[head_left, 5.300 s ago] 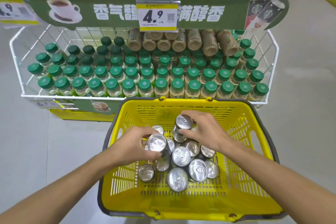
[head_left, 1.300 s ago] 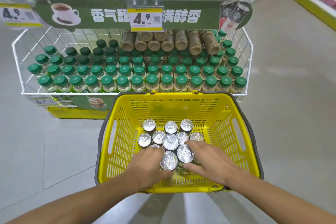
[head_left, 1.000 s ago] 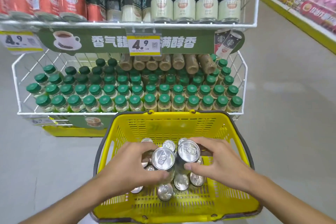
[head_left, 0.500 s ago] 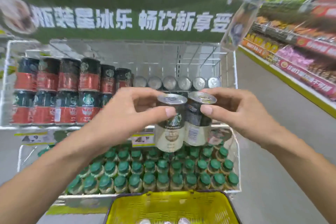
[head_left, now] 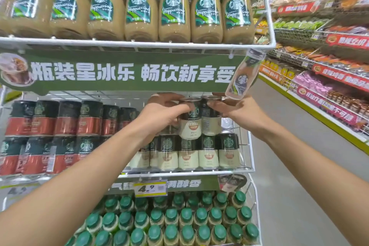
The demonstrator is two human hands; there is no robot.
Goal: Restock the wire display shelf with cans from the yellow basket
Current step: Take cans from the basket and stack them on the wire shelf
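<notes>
Wire shelf (head_left: 179, 172) with red cans (head_left: 50, 126) left, cream cans (head_left: 187, 156) right, left hand (head_left: 161, 114) gripping left can (head_left: 189, 126), right hand (head_left: 237, 114) gripping right can (head_left: 209, 124), both upright, side by side, just above the cream cans.

Single head-worn view, facing forward, close on the wire display shelf (head_left: 249, 146)

Open room above cream cans (head_left: 207, 155)

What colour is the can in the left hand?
The can in the left hand: black top, cream bottom. Head view.
</notes>
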